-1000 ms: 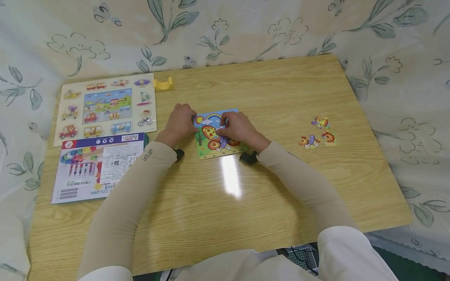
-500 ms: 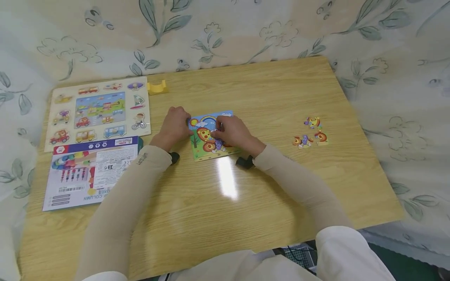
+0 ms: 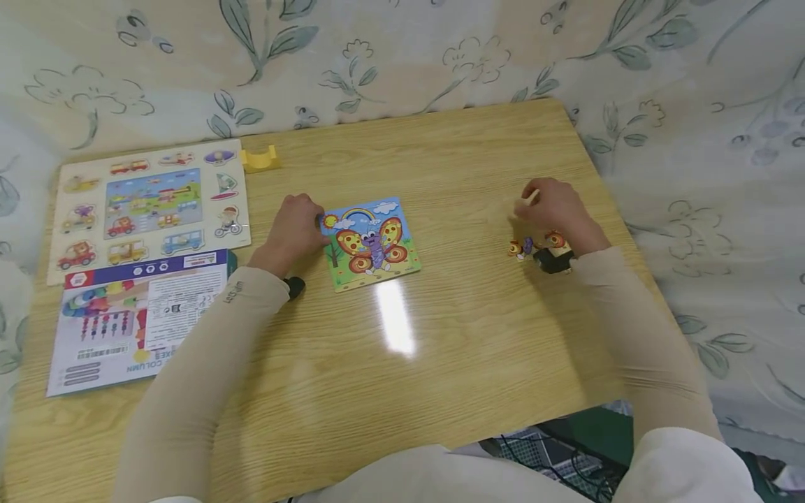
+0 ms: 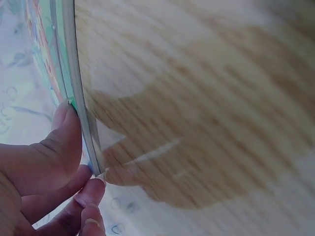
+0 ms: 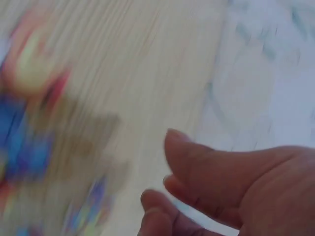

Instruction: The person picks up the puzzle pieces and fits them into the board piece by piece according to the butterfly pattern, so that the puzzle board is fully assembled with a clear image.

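Note:
A square butterfly picture board (image 3: 372, 246) lies flat in the middle of the table. My left hand (image 3: 292, 234) holds its upper left corner; in the left wrist view the thumb of the hand (image 4: 49, 172) lies on the face of the board (image 4: 81, 93) and the fingers are at its corner. Off to the right, my right hand (image 3: 562, 213) hovers by small colourful pieces (image 3: 527, 246), partly hiding them. The right wrist view has that hand (image 5: 226, 187) with thumb and fingers apart and nothing between them, beside blurred pieces (image 5: 24, 142).
At the back left lies a large vehicle picture board (image 3: 151, 244), with a yellow curved block (image 3: 260, 160) beside its upper right corner. A flat printed box (image 3: 113, 335) lies in front of that board. The table's right edge runs beyond the right hand.
My right hand has left the butterfly board and moved right to the loose pieces, uncovering the picture. The left hand has stayed at the board's corner. The head view has shifted slightly.

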`<state>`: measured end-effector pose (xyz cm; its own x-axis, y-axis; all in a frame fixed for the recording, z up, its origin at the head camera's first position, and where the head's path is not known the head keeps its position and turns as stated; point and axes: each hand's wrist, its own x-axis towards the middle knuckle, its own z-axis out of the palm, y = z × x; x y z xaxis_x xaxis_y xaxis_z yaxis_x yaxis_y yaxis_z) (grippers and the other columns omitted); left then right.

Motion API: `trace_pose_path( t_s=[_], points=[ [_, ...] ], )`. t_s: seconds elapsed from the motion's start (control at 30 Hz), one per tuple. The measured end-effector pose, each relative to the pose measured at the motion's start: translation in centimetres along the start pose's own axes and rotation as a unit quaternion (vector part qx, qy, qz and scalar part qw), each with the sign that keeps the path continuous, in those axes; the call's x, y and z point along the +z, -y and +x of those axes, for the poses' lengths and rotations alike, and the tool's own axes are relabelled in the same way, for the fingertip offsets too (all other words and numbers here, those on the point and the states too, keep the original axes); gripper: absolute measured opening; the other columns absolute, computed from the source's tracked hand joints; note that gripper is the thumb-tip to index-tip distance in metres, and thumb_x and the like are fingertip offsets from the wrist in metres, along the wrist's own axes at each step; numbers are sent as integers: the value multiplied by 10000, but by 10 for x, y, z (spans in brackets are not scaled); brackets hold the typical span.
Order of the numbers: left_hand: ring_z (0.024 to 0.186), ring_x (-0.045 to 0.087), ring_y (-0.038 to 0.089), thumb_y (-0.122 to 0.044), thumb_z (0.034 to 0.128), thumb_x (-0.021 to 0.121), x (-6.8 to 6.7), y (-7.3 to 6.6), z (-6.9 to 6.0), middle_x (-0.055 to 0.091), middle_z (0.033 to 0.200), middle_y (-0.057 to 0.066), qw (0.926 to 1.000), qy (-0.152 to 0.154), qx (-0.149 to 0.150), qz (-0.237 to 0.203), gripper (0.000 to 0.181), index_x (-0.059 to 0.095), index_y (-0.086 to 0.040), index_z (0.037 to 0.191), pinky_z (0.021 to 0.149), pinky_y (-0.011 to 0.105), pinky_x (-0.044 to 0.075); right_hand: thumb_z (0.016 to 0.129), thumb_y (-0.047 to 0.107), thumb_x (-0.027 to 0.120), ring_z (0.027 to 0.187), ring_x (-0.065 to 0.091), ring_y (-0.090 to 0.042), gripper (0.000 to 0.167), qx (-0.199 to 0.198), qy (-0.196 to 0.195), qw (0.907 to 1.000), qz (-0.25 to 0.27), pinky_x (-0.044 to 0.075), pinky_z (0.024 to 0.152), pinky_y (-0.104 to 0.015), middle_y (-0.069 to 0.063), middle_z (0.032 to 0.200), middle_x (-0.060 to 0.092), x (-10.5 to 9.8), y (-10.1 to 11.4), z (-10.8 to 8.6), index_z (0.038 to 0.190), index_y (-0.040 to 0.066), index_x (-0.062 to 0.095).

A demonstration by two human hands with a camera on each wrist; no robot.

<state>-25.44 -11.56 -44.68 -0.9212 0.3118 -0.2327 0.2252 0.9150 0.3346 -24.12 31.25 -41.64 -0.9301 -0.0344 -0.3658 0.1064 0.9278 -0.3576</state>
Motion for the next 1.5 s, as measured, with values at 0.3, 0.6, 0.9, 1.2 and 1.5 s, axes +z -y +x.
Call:
trace_pose_path(
  t_s=[0.3,0.6,0.9,1.2,1.5],
  points=[
    [1054,465,340,-203,787,793,-1,-1,-1,602,1116,219,9999,23,-84,-113,511,631,79,1183,1017,456,350,864,405,674,1053,533,-461,634,576,259,9980,52,440,820,-539,-346,1239,527,-11,-55,4,1258,-42,458],
    [1059,461,331,-191,792,788,-1,-1,-3,603,1111,207,9997,26,-167,-182,501,629,80,1182,1023,448,357,879,353,684,992,544,-433,542,424,157,9989,158,438,793,-504,-318,1182,553,-2,-65,12,1188,-32,461],
    [1038,504,330,-206,781,797,-2,-2,-3,647,1082,217,9999,-53,95,-70,494,644,91,1145,1032,435,324,901,329,657,919,526,-400,451,256,-169,9987,409,439,724,-441,-289,1065,562,-2,-60,13,1083,-31,455],
    [1040,487,324,-214,782,795,-1,-1,-4,638,1086,206,9999,-13,-36,-121,502,642,82,1157,1018,430,340,909,161,662,575,461,-139,214,-1504,289,9683,1975,367,528,-270,-30,650,513,23,30,27,951,18,508],
    [1040,467,332,-216,787,795,0,-1,-3,617,1095,210,9997,-40,-110,-230,506,640,80,1168,994,436,368,854,174,728,667,455,-179,183,-2534,1013,9480,1639,377,617,-289,-39,711,526,61,119,37,922,47,616]
  ],
)
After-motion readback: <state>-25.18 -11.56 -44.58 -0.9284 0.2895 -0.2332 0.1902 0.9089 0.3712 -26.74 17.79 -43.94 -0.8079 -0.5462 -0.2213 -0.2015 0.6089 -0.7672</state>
